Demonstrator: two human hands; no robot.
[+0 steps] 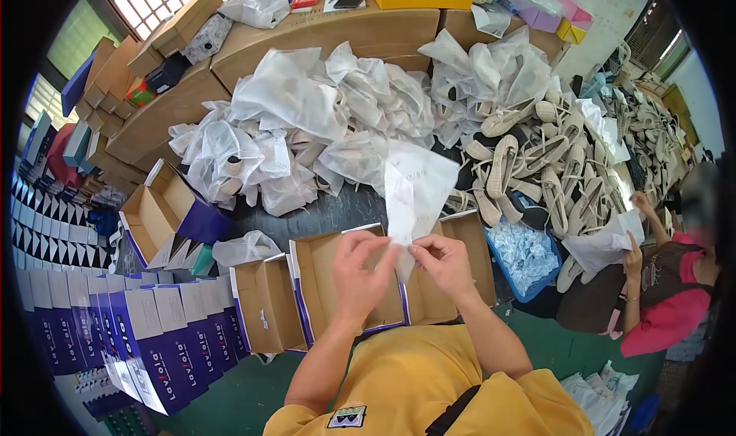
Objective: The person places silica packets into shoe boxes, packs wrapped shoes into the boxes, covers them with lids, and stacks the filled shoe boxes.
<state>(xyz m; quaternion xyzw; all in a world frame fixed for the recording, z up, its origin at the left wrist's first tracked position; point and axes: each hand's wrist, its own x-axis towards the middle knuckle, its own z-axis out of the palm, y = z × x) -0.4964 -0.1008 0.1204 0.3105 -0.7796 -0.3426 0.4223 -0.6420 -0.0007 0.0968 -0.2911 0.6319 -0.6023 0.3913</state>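
A thin, translucent white bag (424, 187) with faint print is held upright in front of me. A more opaque white strip lies along its left side. With fingertips pinched at the lower left edge, my left hand (357, 279) grips the bag. My right hand (447, 266) pinches its lower right edge between thumb and finger. Beneath both hands stand open cardboard shoe boxes; the middle one (314, 271) is partly covered by my left hand, and another (471, 244) is behind my right hand. The box on the left (264, 302) has a small item inside.
Bagged shoes (287, 102) are heaped at the back; loose beige shoes (563, 167) lie right. A blue basket (558, 279) holds crumpled clear packets. Purple shoe boxes (165, 359) stand at left, beside an open empty box (165, 213). A co-worker (667, 282) at right holds a white bag (606, 244).
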